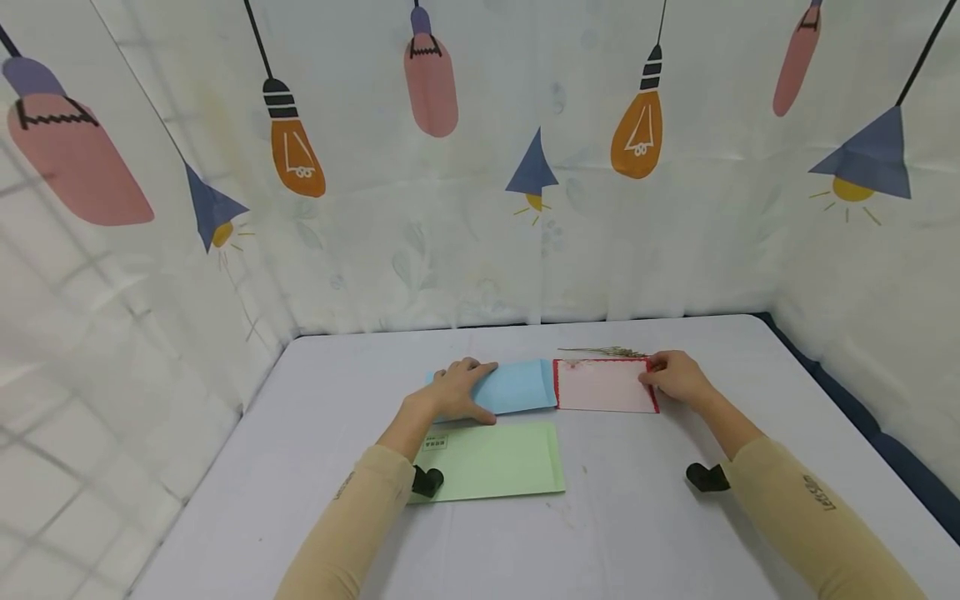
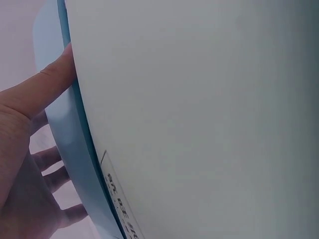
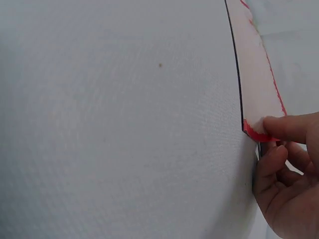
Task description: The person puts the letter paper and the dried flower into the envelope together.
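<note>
My left hand (image 1: 457, 389) spans the blue envelope (image 1: 521, 386), thumb at its near edge and fingers across toward its far edge. In the left wrist view, the thumb (image 2: 52, 74) lies over the blue paper. A pale pink card (image 1: 603, 387) with a ragged red border lies to the right, its left end meeting the envelope's right end. Whether that end is inside cannot be told. My right hand (image 1: 678, 377) pinches the card's right end. Up close, the right thumb (image 3: 289, 128) presses on the red-edged corner, other fingers curled below.
A light green envelope (image 1: 495, 462) with a small printed label lies nearer on the white table (image 1: 637, 517). Behind the card is a thin dried sprig (image 1: 611, 352). A white curtain (image 1: 480, 250) printed with lamps hangs around the table's far side and flanks.
</note>
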`<move>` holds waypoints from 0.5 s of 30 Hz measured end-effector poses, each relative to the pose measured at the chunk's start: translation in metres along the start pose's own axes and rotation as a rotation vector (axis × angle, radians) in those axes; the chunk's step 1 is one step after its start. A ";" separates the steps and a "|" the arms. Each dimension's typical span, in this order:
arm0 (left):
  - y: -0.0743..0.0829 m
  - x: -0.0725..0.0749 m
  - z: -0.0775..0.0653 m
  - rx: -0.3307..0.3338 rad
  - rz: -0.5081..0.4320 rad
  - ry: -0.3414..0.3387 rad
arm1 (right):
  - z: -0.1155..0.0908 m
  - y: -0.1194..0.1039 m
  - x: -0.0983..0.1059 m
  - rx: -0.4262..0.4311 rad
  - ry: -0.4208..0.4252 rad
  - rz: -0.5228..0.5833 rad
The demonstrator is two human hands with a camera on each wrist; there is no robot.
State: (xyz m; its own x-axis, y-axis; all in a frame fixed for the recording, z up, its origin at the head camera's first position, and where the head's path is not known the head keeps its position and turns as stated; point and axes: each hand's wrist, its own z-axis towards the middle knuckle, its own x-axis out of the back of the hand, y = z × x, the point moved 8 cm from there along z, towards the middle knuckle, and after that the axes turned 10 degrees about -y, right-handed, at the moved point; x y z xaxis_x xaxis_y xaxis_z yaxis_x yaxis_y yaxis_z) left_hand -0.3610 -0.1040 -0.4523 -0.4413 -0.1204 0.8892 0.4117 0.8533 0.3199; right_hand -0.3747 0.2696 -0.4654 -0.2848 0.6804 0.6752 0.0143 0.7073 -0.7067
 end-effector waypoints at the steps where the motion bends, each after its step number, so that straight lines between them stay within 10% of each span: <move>1: 0.000 0.000 0.000 -0.001 -0.002 0.000 | 0.000 0.000 0.000 0.003 -0.004 -0.010; 15: -0.001 0.000 -0.001 0.001 -0.013 0.001 | -0.008 0.006 0.012 0.058 0.020 0.146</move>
State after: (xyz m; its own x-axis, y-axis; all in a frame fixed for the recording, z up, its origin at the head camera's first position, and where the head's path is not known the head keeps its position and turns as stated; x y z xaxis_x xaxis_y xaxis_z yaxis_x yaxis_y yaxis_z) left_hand -0.3608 -0.1051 -0.4520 -0.4453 -0.1318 0.8856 0.4050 0.8525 0.3305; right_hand -0.3698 0.2838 -0.4602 -0.2647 0.7790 0.5684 -0.0016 0.5890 -0.8081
